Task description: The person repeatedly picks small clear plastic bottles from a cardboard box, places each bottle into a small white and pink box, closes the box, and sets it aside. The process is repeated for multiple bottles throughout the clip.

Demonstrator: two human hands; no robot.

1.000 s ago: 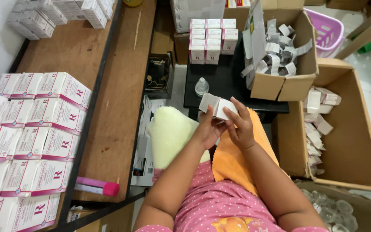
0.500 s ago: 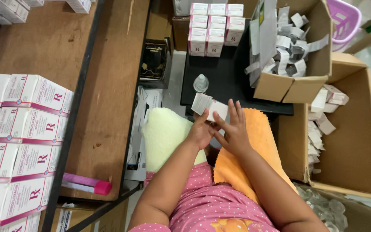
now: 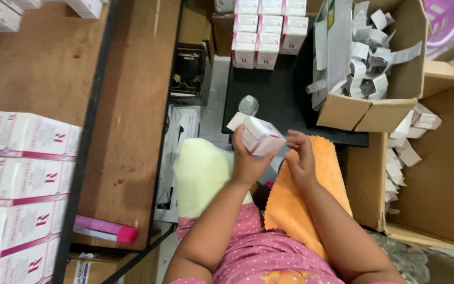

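My left hand (image 3: 248, 160) grips a small white and pink carton (image 3: 261, 135), held over my lap with one end flap sticking out to the left. My right hand (image 3: 301, 155) is beside it, fingers spread, its fingertips touching the carton's right end. A small clear jar (image 3: 248, 105) with a round lid stands on the black surface (image 3: 279, 94) just beyond the carton. An orange cloth (image 3: 300, 210) and a pale yellow cloth (image 3: 200, 176) lie across my lap.
Rows of matching cartons (image 3: 264, 34) stand at the back of the black surface. A cardboard box (image 3: 390, 68) holds folded paper leaflets; a larger box (image 3: 437, 173) at right holds flat cartons. A wooden table (image 3: 111, 105) at left carries stacked cartons (image 3: 19, 179) and a pink tube (image 3: 106, 229).
The camera has moved closer. My right hand has come off the top of the carton and now touches only its right end; my left hand keeps hold of it.
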